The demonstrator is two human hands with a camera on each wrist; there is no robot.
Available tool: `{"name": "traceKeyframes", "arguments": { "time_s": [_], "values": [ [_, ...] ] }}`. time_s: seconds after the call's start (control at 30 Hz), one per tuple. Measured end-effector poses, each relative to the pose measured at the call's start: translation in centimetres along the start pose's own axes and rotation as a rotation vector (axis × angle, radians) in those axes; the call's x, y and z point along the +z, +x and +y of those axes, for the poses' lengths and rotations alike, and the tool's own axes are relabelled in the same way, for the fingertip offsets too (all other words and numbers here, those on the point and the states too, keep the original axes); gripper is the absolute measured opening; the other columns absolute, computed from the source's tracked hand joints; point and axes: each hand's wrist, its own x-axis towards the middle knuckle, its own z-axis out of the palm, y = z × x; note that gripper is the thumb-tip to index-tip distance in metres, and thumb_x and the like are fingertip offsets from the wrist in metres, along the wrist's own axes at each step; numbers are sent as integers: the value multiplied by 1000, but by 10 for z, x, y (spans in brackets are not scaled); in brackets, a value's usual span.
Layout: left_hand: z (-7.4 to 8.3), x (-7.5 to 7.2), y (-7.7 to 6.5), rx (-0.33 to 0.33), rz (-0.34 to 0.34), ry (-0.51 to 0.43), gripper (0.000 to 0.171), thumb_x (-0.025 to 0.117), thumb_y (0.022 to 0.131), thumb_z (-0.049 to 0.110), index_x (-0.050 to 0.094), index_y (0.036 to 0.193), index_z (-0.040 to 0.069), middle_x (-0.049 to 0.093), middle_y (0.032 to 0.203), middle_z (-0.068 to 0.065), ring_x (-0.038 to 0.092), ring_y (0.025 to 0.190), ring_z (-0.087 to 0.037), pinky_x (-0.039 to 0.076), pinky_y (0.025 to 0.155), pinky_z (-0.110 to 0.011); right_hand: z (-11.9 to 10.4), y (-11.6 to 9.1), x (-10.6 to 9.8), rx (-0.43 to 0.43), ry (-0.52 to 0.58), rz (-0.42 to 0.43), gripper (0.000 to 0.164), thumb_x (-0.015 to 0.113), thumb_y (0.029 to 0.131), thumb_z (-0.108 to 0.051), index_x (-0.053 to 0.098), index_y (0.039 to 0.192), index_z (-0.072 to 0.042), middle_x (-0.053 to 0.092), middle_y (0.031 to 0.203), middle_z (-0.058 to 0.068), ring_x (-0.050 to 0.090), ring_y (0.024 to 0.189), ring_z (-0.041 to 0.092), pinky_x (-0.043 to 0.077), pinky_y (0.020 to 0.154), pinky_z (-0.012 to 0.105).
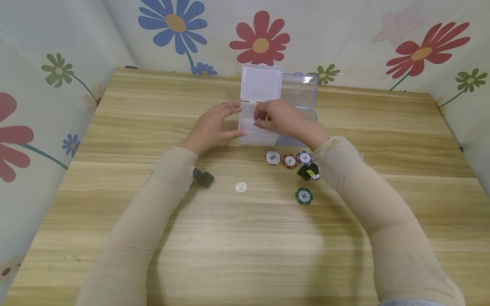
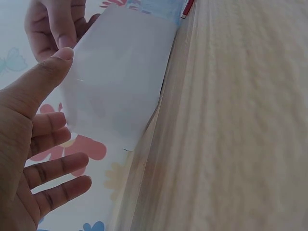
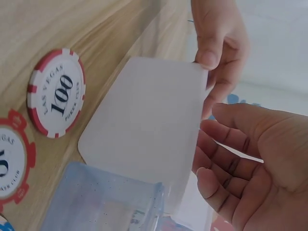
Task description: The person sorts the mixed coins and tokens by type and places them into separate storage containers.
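A white translucent plastic box [image 1: 258, 139] stands on the table with its lid [image 1: 261, 83] raised at the back. At the box's left side is my left hand [image 1: 210, 127], fingers spread, the thumb touching the top edge in the left wrist view. My right hand [image 1: 285, 117] hovers over the box's opening with loosely bent fingers. In the right wrist view nothing shows between that thumb and fingers. The box's inside is mostly hidden by the right hand. Right beside it, a bluish clear box [image 1: 305, 91] also has its lid up, partly behind the right hand.
Before the boxes lie a white 100 chip [image 1: 273, 158], a red chip [image 1: 290, 161], a blue chip [image 1: 304, 157] and a green chip [image 1: 304, 196]. A black item with a yellow mark [image 1: 309, 171] partly covers another chip. A silver coin [image 1: 240, 187] and dark object [image 1: 203, 177] lie leftward.
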Motion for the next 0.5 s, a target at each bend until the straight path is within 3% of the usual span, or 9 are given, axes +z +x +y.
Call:
{"name": "traceKeyframes", "arguments": {
  "time_s": [0.5],
  "values": [
    [0, 0, -1, 6, 11, -10, 70, 66, 75, 47, 46, 132, 12, 41, 141, -2, 34, 133, -20, 26, 111, -37, -21, -37, 12, -80, 45, 116, 17, 61, 85, -24, 64, 94, -11, 64, 90, 1, 58, 84, 15, 49, 77, 28]
  ]
}}
